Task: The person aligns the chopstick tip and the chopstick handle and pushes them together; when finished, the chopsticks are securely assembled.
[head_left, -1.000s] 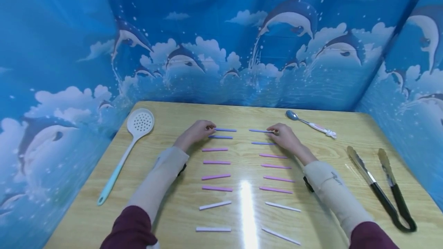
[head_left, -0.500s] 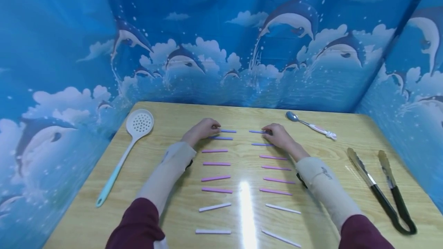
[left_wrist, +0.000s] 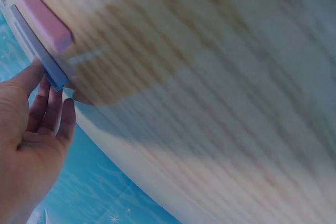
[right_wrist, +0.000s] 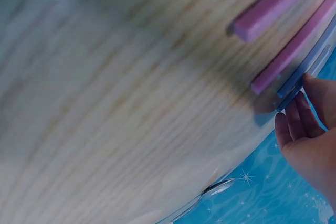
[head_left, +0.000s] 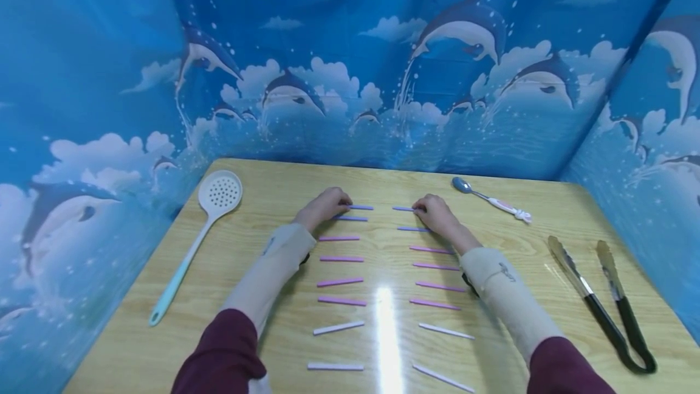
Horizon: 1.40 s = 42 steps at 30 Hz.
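Left hand [head_left: 324,207]: thumb and fingers pinch the outer end of the far-left blue stick [head_left: 363,207]; the stick's free end points inward. Left wrist view: thumb on one side, fingertips on the other, remaining fingers bent. Right hand [head_left: 435,212] mirrors it: thumb and fingers pinch the outer end of the far-right blue stick [head_left: 403,208], free end pointing inward, gap between the two free ends. Can't tell whether either pinched stick touches the surface [head_left: 383,248].

Just on the person's side of each, a second blue one: near-left blue stick [head_left: 352,219] and near-right blue stick [head_left: 412,229], outer ends partly hidden by the hands. Closer to the person, two columns go on: four left pink-purple sticks [head_left: 341,259], four right pink-purple sticks [head_left: 435,267], then two left pale sticks [head_left: 335,367] and two right pale sticks [head_left: 445,331]. Mostly crosswise, some slanted, all apart.

Farther out on wood-grain surface: perforated skimmer [head_left: 220,193], white head, teal handle, far left. Right: metal spoon [head_left: 500,204] with white-pink handle, beyond the right hand; black-handled tongs [head_left: 601,318] spread apart near the right edge. Maroon sleeves [head_left: 221,345], light cuffs [head_left: 279,255]. Blue dolphin-print backdrop [head_left: 355,23] behind.
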Each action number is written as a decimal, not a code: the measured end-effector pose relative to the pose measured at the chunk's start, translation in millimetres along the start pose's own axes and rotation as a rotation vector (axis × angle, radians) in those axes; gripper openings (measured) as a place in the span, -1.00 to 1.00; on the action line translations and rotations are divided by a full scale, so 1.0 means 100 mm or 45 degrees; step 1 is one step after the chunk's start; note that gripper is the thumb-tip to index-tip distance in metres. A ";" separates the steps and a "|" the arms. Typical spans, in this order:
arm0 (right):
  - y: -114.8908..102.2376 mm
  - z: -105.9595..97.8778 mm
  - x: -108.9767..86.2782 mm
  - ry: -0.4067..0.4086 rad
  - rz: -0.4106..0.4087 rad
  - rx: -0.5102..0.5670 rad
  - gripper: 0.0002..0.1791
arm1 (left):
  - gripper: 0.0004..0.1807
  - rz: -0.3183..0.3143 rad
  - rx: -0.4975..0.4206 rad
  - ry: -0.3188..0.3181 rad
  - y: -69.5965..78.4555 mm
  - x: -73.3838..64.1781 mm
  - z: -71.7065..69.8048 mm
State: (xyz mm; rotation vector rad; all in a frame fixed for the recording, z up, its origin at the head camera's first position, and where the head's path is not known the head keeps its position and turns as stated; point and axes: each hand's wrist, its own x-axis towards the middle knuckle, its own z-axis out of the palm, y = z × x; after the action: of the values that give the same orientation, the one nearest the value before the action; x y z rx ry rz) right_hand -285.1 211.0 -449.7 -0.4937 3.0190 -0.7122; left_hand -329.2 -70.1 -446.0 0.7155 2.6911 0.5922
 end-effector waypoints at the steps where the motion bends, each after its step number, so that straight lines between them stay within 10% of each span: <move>1: 0.00 0.00 0.00 0.004 0.004 0.003 -0.83 | -0.75 -0.003 -0.003 0.000 0.00 0.00 0.00; 28: -0.02 -0.06 -0.05 0.013 0.009 0.123 -0.81 | -0.77 0.095 -0.098 0.114 -0.04 -0.06 -0.01; 42: -0.24 -0.06 -0.09 0.085 -0.150 0.284 -0.84 | -0.79 0.161 -0.074 0.171 0.05 -0.17 -0.02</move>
State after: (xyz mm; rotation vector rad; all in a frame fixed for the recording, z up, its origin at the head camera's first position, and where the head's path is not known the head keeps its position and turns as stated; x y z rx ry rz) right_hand -269.2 196.1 -434.1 -0.6550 2.9374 -1.0769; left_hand -314.2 -75.4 -439.1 0.8634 2.7522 0.7726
